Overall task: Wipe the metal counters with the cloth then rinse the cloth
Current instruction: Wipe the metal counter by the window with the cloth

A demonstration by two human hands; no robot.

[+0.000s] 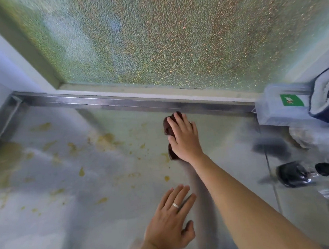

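Right hand (184,137) is stretched far out, palm down with fingers together, pressing flat on a dark maroon crumpled cloth (168,128) against the dull grey metal counter (67,189). The cloth peeks out at the fingertips and along the thumb side, and its far end sits just beside the raised steel back rail (119,103) that runs along the counter's rear edge. Above that rail stands a pebbled frosted glass window (153,37).

Left hand (172,219) lies near the front, flat on the counter, fingers spread a little and gripping nothing, with a silver band ring (175,205) on one finger.

Left of the cloth, yellowish smears and splatters (106,140) are scattered over a wide stretch of bare metal, thickest toward the far left edge, where the rail turns a corner. That whole side lies open, with nothing standing on it.

The right side is crowded: a pale blue-grey box with a green label (283,106) sits against the rail's end, a dark blue bundle with a white lining (327,97) lies beside it, and nearer the front there's a blurred black and clear object (293,175) that's hard to make out. A seam line (272,175) runs front to back in the counter there, just right of the outstretched arm.
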